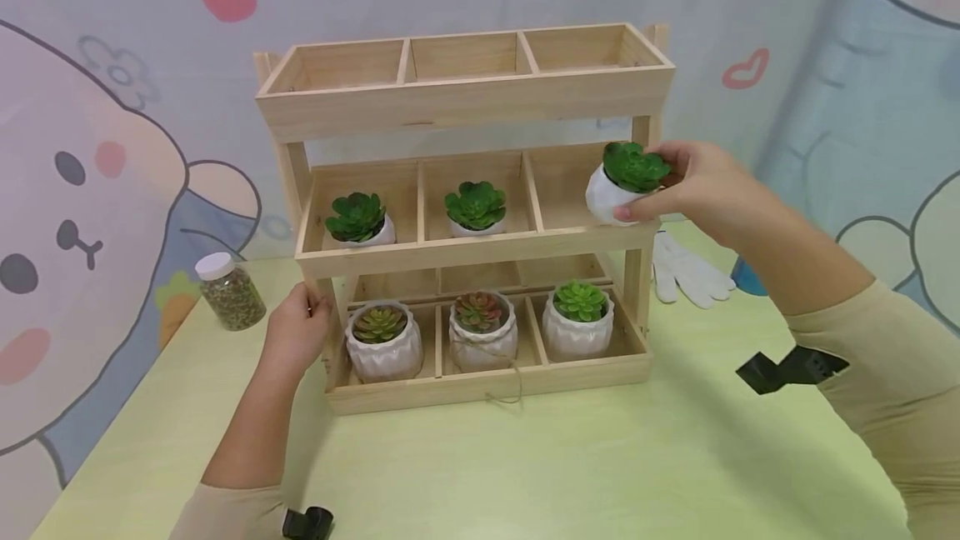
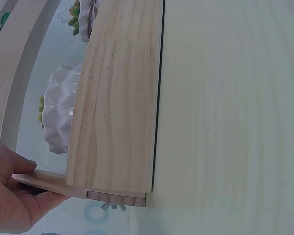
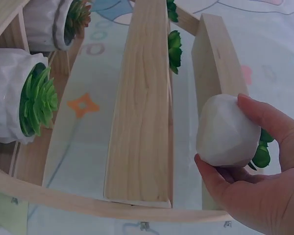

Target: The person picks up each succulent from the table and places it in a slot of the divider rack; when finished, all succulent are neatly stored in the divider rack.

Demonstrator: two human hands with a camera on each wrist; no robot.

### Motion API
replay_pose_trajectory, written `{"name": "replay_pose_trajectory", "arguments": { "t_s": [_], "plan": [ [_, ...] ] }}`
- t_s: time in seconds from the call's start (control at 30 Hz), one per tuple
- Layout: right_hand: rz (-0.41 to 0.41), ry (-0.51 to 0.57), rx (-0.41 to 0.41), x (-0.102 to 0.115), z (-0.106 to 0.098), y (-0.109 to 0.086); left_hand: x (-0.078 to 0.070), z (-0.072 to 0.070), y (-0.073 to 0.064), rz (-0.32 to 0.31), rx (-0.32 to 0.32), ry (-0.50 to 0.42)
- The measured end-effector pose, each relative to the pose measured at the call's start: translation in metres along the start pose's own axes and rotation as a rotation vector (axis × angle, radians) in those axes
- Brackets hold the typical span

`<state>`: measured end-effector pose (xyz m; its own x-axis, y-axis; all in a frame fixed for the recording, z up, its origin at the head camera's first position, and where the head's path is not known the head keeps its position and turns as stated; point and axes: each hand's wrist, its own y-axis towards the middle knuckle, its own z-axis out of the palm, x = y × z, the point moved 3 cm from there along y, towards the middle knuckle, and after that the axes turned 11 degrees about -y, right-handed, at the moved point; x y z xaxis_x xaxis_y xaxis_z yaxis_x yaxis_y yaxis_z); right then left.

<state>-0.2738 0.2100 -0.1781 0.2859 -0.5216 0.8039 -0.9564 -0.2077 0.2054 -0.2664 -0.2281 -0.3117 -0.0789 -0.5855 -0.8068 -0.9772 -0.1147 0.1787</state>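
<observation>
My right hand (image 1: 701,186) grips a white pot with a dark green succulent (image 1: 633,167), tilted, at the right compartment of the middle tier. The right wrist view shows thumb and fingers on either side of the faceted white pot (image 3: 228,131). My left hand (image 1: 296,327) holds the left upright of the wooden three-tier shelf (image 1: 465,111); in the left wrist view the thumb and fingers pinch that wooden post (image 2: 51,182). Two dark green succulents, one left (image 1: 357,217) and one centre (image 1: 476,205), sit in the middle tier's other compartments.
Three larger white pots (image 1: 384,352) with succulents stand in the bottom tier, a loose string (image 1: 504,397) hanging over its front. A jar of granules (image 1: 231,292) stands left of the shelf. White gloves (image 1: 688,269) and a blue object (image 1: 748,277) lie to the right.
</observation>
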Motion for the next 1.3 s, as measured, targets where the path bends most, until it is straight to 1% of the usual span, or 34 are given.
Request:
{"name": "replay_pose_trajectory", "arguments": {
  "t_s": [0.07, 0.2, 0.27, 0.4, 0.57, 0.73, 0.93, 1.13, 1.3],
  "plan": [
    [-0.003, -0.012, -0.017, 0.001, 0.003, 0.008, 0.000, 0.000, 0.000, -0.004, -0.002, -0.005],
    [0.014, -0.092, -0.056, -0.001, 0.010, 0.023, -0.001, 0.000, 0.001, 0.001, -0.010, -0.001],
    [0.017, -0.153, -0.067, -0.005, 0.014, 0.029, -0.002, 0.000, 0.001, 0.005, -0.011, 0.002],
    [0.015, -0.221, -0.062, -0.011, 0.021, 0.039, -0.002, 0.000, 0.001, 0.003, -0.009, 0.003],
    [0.020, -0.286, -0.057, -0.016, 0.028, 0.046, -0.002, 0.001, 0.002, 0.002, -0.011, 0.003],
    [0.024, -0.329, -0.027, -0.019, 0.029, 0.049, -0.002, 0.001, 0.002, 0.007, -0.013, 0.004],
    [0.025, -0.381, 0.020, -0.017, 0.031, 0.052, -0.001, 0.001, 0.001, 0.002, -0.011, 0.003],
    [0.016, -0.411, 0.069, -0.016, 0.032, 0.056, 0.002, 0.001, 0.001, 0.005, -0.015, 0.000],
    [-0.004, -0.478, 0.102, -0.013, 0.030, 0.058, 0.004, 0.000, 0.003, 0.006, -0.018, -0.002]
  ]
}}
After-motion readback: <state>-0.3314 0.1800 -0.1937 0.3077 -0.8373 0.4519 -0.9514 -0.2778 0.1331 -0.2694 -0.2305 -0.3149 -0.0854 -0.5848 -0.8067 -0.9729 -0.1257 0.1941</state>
